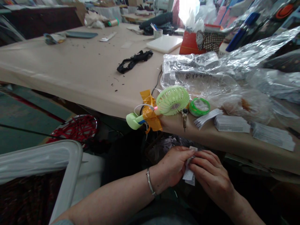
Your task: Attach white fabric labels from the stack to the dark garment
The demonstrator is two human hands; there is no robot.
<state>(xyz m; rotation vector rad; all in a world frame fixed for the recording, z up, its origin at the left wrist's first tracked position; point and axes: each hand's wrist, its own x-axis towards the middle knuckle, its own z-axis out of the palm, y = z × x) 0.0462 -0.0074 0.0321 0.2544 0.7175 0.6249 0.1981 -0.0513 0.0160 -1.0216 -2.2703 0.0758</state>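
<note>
Below the table's front edge, my left hand (174, 164) and my right hand (212, 170) meet around a few white printed labels (188, 175). The thumb and fingers of my left hand pinch their upper part. My right hand's fingers are curled against their right side. The labels hang tilted, their lower ends showing between the two hands; fingers hide the middle. On the table above lie a fanned bunch of labels (207, 118), a label stack (232, 123) and another label stack (273, 136).
A green handheld fan (172, 100) is fixed at the table edge with orange tape (150, 111). Beside it are a soldering-iron-like tool (184, 120) and a green round tub (199, 107). Plastic bags (199, 78) cover the right side. A white bin (77, 162) stands lower left.
</note>
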